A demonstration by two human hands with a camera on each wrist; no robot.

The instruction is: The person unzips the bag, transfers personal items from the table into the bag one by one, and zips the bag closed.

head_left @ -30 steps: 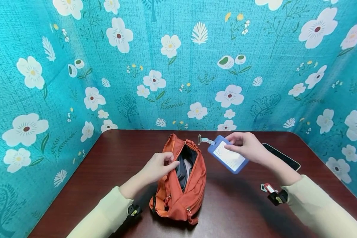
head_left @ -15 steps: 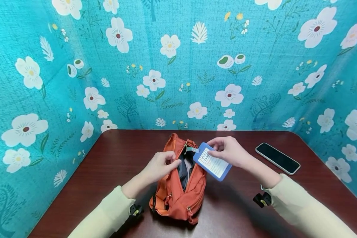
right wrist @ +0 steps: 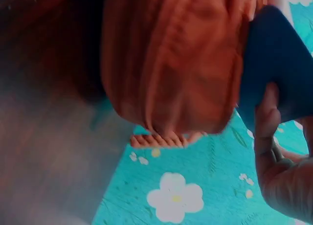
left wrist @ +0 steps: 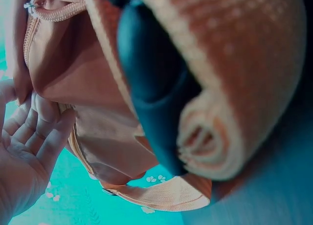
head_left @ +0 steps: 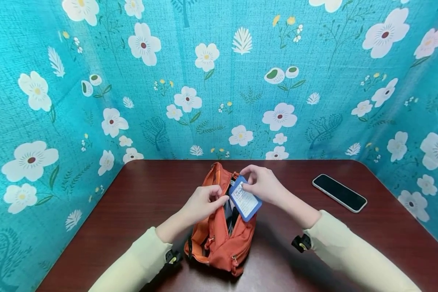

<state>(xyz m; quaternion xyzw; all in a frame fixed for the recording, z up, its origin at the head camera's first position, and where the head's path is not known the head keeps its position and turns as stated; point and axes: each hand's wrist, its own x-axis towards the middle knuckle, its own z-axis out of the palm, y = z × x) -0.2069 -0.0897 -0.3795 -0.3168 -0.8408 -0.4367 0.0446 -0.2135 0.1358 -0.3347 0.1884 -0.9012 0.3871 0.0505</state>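
An orange-red fabric bag point(head_left: 224, 255) sits on the table with its zipped top opening spread, showing a dark lining. My left hand point(head_left: 204, 202) pinches the left edge of that opening; in the left wrist view its fingers point(left wrist: 41, 120) lie against the fabric. My right hand point(head_left: 264, 186) grips a blue ID card holder point(head_left: 246, 205) between thumb and fingers, tilted over the right side of the opening. Its clip end points into the bag and is mostly hidden. The right wrist view shows the holder's plain back point(right wrist: 276, 49) beside the bag's side point(right wrist: 171, 63).
A black-screened smartphone point(head_left: 339, 193) lies at the right of the dark brown table point(head_left: 149, 182). Behind the table hangs a turquoise flowered cloth point(head_left: 219, 81). The bag's strap point(left wrist: 166, 198) loops out at its left side.
My right hand has carried the card holder leftward from beside the bag to over its opening. The left hand stays at the edge, shifting slightly right. A small red item is now behind the right sleeve.
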